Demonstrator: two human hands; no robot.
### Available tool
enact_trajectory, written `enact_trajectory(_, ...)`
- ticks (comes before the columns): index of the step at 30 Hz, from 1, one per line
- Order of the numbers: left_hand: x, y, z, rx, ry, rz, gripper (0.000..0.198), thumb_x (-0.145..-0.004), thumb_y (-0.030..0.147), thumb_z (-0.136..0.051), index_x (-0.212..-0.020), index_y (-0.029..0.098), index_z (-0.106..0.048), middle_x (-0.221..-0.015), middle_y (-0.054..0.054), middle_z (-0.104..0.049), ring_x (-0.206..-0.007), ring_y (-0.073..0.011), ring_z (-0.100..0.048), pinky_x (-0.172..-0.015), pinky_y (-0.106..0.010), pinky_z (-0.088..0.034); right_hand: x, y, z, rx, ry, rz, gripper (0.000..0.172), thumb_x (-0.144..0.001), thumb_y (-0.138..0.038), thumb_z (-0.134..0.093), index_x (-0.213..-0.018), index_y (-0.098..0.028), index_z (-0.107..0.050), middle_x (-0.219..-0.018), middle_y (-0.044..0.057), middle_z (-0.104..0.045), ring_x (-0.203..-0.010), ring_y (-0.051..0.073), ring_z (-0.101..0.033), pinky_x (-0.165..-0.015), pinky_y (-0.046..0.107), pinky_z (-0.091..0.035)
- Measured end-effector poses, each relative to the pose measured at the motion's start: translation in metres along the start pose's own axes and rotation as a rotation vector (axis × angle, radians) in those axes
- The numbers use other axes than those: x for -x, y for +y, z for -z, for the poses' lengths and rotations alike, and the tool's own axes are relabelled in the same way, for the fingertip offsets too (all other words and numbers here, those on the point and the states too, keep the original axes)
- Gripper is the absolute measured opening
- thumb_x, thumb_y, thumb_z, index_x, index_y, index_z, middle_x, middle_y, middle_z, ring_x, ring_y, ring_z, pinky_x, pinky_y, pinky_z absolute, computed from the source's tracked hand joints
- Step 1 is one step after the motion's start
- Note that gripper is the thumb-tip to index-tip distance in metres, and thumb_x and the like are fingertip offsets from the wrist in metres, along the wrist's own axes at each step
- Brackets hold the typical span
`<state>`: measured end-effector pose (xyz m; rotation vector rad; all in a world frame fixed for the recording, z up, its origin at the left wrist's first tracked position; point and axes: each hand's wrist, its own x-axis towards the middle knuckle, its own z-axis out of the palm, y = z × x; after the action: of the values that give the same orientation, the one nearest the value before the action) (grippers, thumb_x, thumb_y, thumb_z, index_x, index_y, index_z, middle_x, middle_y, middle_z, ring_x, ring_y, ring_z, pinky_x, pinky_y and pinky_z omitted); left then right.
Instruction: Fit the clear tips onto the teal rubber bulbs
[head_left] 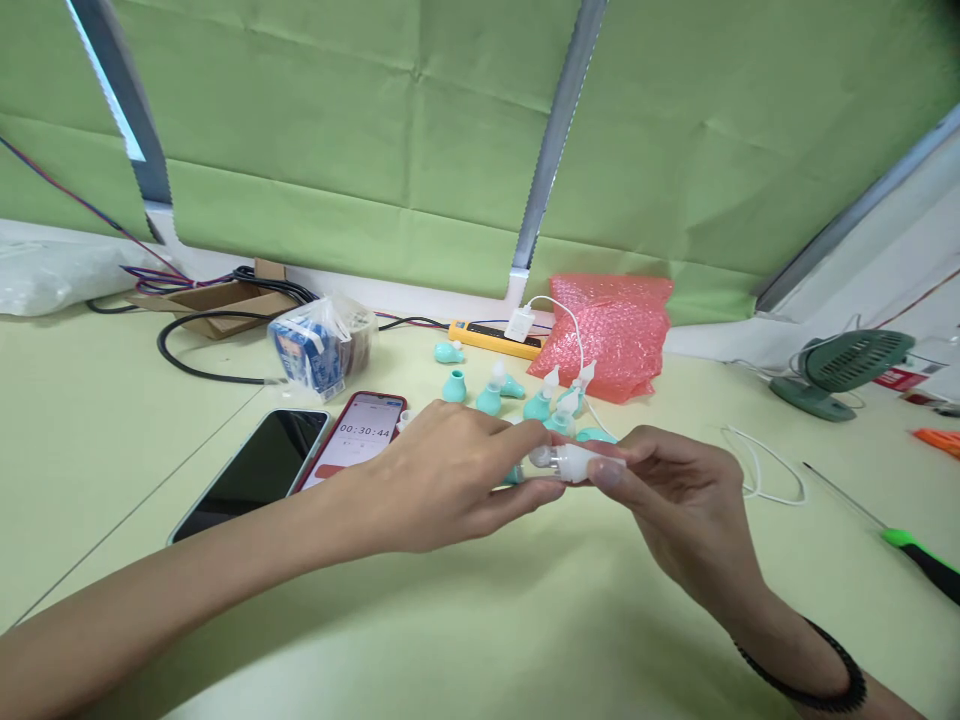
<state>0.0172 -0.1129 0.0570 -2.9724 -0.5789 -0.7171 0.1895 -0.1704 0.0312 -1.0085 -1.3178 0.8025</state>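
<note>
Roughly 7 teal bulbs point(488, 398); both hands point(450, 475) grip 1 white tip point(574, 461).

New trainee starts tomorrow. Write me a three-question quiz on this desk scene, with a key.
1. True or false: both hands hold the small white piece above the table.
2. Which phone shows a timer? A) the red-cased phone B) the dark-screened phone
3. Fill in: the pink bubble wrap lies behind the teal ______ parts.

Key:
1. True; the left hand and right hand pinch it between their fingers.
2. A
3. bulb-shaped
</note>
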Motion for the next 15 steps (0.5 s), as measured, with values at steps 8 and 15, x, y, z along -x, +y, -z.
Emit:
enact_trajectory(8,-0.007,-0.019,-0.008,0.359,-0.081,0.174,0.033,-0.073,0.046,-0.052,-0.077,0.014,-0.058,-0.052,0.005,-0.046,-0.044,-0.0062,-0.036,-0.043,-0.018,-0.024,-0.007,0.001,0.006,0.175,0.1,0.121,0.006,-0.063,-0.018,-0.068,-0.065,-0.023,-0.067,-0.063,0.0,-0.067,-0.06,0.015,-0.063,-0.057,0.025,-0.054)
enact_trajectory(15,-0.005,-0.013,-0.005,0.324,-0.112,0.125,0.034,-0.074,0.043,-0.051,-0.061,0.013,-0.052,-0.05,0.006,-0.037,-0.045,-0.0056,-0.029,-0.045,-0.019,-0.023,-0.011,-0.001,0.011,0.13,-0.043,0.082,0.004,-0.066,-0.018,-0.065,-0.063,-0.019,-0.065,-0.058,0.001,-0.066,-0.055,0.017,-0.063,-0.052,0.029,-0.053)
